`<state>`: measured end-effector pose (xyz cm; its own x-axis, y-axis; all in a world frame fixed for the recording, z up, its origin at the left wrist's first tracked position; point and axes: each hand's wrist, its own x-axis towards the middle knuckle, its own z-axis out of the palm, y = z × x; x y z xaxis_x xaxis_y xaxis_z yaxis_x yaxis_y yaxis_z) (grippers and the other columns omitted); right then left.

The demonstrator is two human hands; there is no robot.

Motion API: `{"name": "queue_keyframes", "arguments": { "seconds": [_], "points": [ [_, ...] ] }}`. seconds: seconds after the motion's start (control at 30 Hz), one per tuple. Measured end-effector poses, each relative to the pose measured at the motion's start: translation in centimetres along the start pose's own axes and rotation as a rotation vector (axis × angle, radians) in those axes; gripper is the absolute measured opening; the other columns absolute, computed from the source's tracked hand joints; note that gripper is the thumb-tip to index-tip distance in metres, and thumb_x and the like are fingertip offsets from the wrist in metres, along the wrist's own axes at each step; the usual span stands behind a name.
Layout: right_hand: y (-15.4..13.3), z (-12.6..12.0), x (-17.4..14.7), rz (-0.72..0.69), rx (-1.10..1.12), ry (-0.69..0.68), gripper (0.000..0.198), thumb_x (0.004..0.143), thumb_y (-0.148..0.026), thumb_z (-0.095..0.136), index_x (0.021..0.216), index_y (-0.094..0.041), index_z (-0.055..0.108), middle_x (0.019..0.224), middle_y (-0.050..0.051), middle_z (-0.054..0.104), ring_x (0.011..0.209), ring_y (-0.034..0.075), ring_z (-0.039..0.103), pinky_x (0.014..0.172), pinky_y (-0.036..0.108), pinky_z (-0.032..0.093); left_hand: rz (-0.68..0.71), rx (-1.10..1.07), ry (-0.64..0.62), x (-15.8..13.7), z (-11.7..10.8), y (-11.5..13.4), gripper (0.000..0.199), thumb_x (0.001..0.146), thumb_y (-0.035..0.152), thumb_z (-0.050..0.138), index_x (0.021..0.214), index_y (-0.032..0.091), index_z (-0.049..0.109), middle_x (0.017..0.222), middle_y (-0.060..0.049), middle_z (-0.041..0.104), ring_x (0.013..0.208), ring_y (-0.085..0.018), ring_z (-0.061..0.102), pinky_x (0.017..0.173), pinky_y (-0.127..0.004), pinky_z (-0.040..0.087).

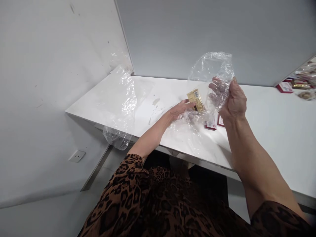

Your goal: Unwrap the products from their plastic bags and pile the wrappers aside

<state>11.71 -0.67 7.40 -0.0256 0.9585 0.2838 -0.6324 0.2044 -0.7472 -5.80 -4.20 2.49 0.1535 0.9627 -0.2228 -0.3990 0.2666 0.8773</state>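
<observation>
My left hand [182,109] has its fingers closed on a small gold packet [196,97] with a barcode label. The packet is at the lower left of a clear plastic bag [211,61]; whether it lies inside the film or in front of it, I cannot tell. My right hand [235,100] grips the bag's right side, its thumb on the outer edge and its curled fingers showing through the film. Beneath the bag, between my hands, two red and white boxes [211,125] rest on the white table [269,138], partly hidden by the film and my right wrist.
More clear plastic film [120,95] lies at the table's left end and hangs over its front edge. At the far right are a red and white box [285,87] and several wrapped items [304,79]. A grey panel [172,36] borders the back; a white wall stands left.
</observation>
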Motion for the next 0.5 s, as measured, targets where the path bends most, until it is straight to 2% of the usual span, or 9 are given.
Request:
{"name": "queue_keyframes", "arguments": {
  "seconds": [0.13,0.2,0.3,0.37,0.43,0.5],
  "points": [
    [-0.4,0.4,-0.4,-0.050,-0.033,-0.149,0.033,0.086,-0.052,0.083,0.093,-0.023,0.071,0.107,0.009,0.079,0.084,0.023,0.073,0.060,0.032,0.052,0.016,0.041,-0.121,0.4,-0.2,-0.5,0.052,0.079,0.029,0.095,0.125,0.020,0.073,0.120,-0.012,0.080,0.119,-0.026,0.074,0.115,-0.046,0.053],
    [-0.7,0.4,-0.2,-0.041,-0.002,-0.154,0.030,0.087,-0.051,0.082,0.095,-0.024,0.070,0.105,0.009,0.078,0.082,0.022,0.072,0.060,0.032,0.052,0.020,0.021,-0.139,0.4,-0.2,-0.5,0.044,0.080,0.024,0.094,0.118,0.018,0.074,0.114,-0.010,0.081,0.112,-0.023,0.075,0.114,-0.043,0.053],
    [-1.2,-0.3,1.2,-0.008,0.148,-0.013,0.019,0.102,-0.043,0.064,0.098,-0.025,0.067,0.103,0.006,0.074,0.079,0.019,0.069,0.059,0.030,0.050,-0.017,-0.023,-0.149,0.1,0.0,0.0,0.028,0.084,0.019,0.090,0.109,0.016,0.076,0.101,-0.006,0.079,0.095,-0.017,0.075,0.107,-0.039,0.056],
    [-1.5,-1.0,2.2,0.027,0.247,0.117,0.026,0.111,-0.039,0.048,0.095,-0.024,0.064,0.101,0.005,0.072,0.075,0.017,0.066,0.058,0.030,0.048,-0.043,-0.074,-0.144,-0.2,0.2,0.6,0.019,0.089,0.017,0.084,0.106,0.015,0.075,0.096,-0.006,0.079,0.086,-0.014,0.073,0.102,-0.038,0.057],
    [-1.7,-1.5,3.0,0.060,0.302,0.215,0.034,0.114,-0.038,0.041,0.093,-0.023,0.062,0.097,0.005,0.070,0.070,0.016,0.063,0.057,0.029,0.046,-0.046,-0.150,-0.138,-0.7,0.5,1.1,0.014,0.094,0.016,0.077,0.108,0.014,0.075,0.098,-0.007,0.079,0.087,-0.014,0.074,0.102,-0.037,0.058],
    [-1.7,-1.7,3.3,0.073,0.295,0.260,0.037,0.116,-0.037,0.038,0.092,-0.022,0.061,0.093,0.005,0.068,0.068,0.015,0.062,0.056,0.028,0.046,-0.019,-0.248,-0.151,-1.1,0.7,1.4,0.018,0.097,0.015,0.070,0.114,0.014,0.075,0.104,-0.009,0.081,0.097,-0.017,0.077,0.106,-0.037,0.058]
  ]
}}
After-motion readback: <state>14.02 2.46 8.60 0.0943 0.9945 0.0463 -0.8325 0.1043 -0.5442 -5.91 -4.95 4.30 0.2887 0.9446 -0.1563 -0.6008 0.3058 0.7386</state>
